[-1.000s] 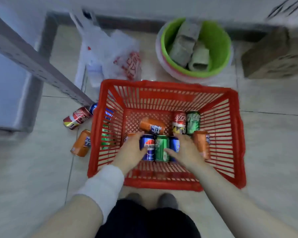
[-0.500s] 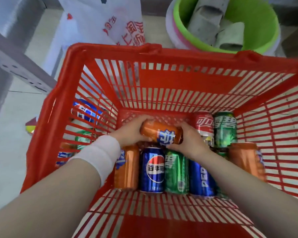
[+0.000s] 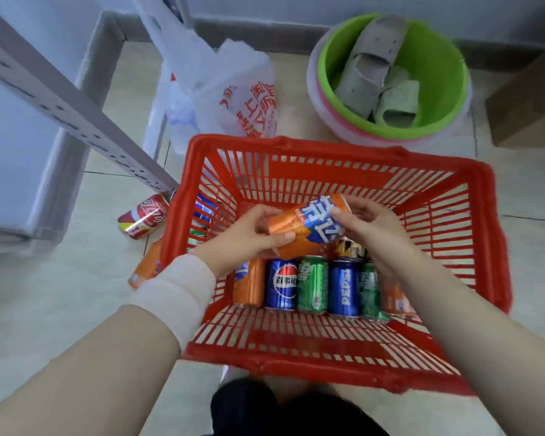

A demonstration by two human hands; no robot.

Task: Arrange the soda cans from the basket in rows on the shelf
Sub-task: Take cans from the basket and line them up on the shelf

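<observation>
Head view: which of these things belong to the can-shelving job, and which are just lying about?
Job:
orange can, held by left hand and right hand
red basket
cans lying in it
shelf frame

Lying about:
plastic bag
green basin
cardboard box

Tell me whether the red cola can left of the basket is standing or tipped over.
Tipped over. The red cola can lies on its side on the floor tiles, outside the red basket, beside the shelf post.

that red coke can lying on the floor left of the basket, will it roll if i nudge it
Probably. The red can lies on its side on smooth tile floor, so a sideways nudge should roll it. The shelf post beside it might stop it.
</observation>
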